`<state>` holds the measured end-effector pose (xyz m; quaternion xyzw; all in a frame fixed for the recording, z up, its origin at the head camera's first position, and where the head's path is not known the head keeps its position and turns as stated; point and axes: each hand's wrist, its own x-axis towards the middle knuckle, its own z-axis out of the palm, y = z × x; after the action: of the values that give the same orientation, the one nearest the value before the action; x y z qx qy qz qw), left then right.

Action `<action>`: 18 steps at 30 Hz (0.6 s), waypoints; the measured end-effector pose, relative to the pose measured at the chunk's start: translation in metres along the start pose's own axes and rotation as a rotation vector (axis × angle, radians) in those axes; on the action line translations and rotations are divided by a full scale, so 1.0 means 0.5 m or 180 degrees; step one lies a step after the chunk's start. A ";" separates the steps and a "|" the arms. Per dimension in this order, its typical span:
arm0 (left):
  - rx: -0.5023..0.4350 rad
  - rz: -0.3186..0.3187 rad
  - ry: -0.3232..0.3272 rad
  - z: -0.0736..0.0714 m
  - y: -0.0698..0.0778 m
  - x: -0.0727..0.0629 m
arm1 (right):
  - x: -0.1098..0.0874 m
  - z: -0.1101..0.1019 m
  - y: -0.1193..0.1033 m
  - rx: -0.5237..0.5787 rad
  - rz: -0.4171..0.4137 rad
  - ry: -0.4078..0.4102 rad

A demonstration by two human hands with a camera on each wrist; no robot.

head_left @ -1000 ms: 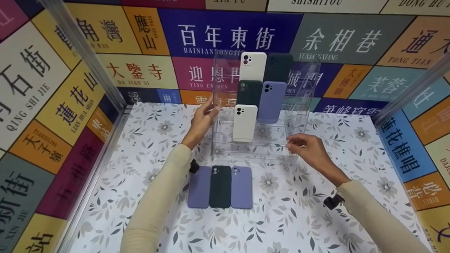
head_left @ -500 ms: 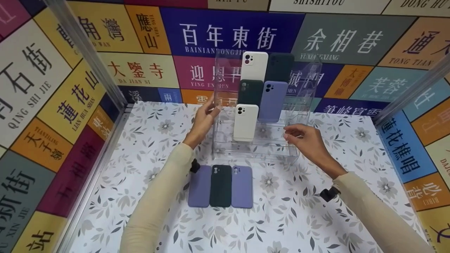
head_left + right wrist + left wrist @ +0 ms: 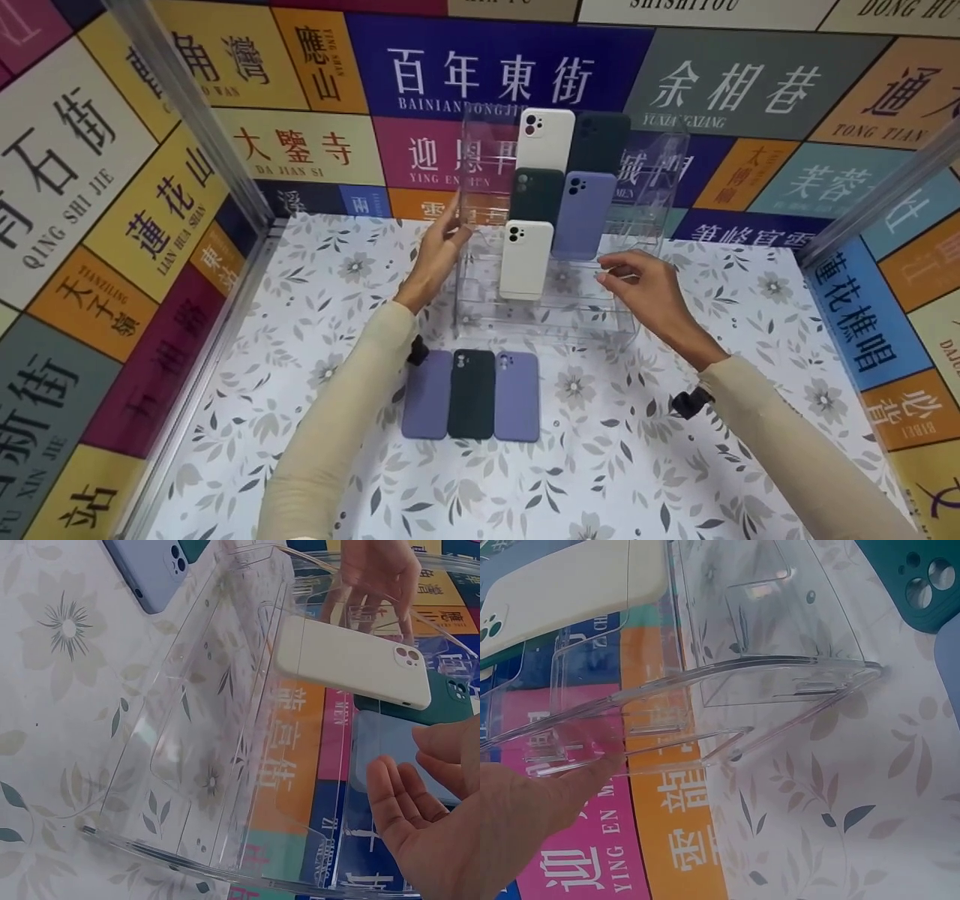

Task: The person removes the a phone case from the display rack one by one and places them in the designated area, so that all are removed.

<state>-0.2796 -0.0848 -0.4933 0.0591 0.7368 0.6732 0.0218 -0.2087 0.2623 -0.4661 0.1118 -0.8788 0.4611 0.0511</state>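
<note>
A clear tiered display stand [image 3: 577, 304] bears phone cases: white [image 3: 547, 141] and dark green [image 3: 604, 144] on top, dark green [image 3: 532, 196] and purple [image 3: 585, 217] in the middle, white [image 3: 526, 261] below. My left hand [image 3: 436, 255] grips the stand's left side edge; in the left wrist view its thumb [image 3: 562, 791] lies along the clear panel. Near the purple case's lower right corner is my right hand [image 3: 646, 289], fingers loosely bent, nothing held. The right wrist view shows those fingertips [image 3: 386, 772] in front of the purple case [image 3: 390, 739]; contact cannot be told.
Before the stand, three phone cases lie side by side on the flowered tabletop [image 3: 600, 465]: purple [image 3: 427, 394], dark green [image 3: 472, 394] and purple [image 3: 517, 396]. Panels of printed signs [image 3: 487, 64] wall in the back and both sides, with metal posts [image 3: 199, 112] at the corners.
My right hand has risen and shifted left from the stand's lower right edge toward the purple case. The left hand stays on the stand, and the cases have kept their places.
</note>
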 end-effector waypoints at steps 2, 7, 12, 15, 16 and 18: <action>-0.0056 -0.0016 0.0005 0.000 0.001 0.001 | 0.003 0.001 -0.001 0.0020 0.0015 0.0002; -0.0240 -0.0040 0.0015 0.004 0.001 0.002 | 0.007 0.005 -0.002 0.0068 0.0021 0.0032; -0.0314 0.0012 0.0028 0.008 -0.002 0.003 | 0.016 0.010 -0.003 0.0085 -0.0056 0.0043; -0.0318 0.0015 0.0039 0.008 -0.003 0.005 | 0.024 0.011 -0.007 0.0139 -0.0066 0.0035; -0.0313 -0.0007 0.0036 0.008 -0.003 0.004 | 0.026 0.012 -0.008 0.0149 -0.0058 0.0038; -0.0365 -0.0058 0.0026 0.008 -0.002 0.004 | 0.031 0.013 -0.011 0.0159 -0.0035 0.0034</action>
<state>-0.2813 -0.0806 -0.4946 0.0482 0.6976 0.7143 0.0281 -0.2222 0.2515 -0.4622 0.1154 -0.8661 0.4832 0.0554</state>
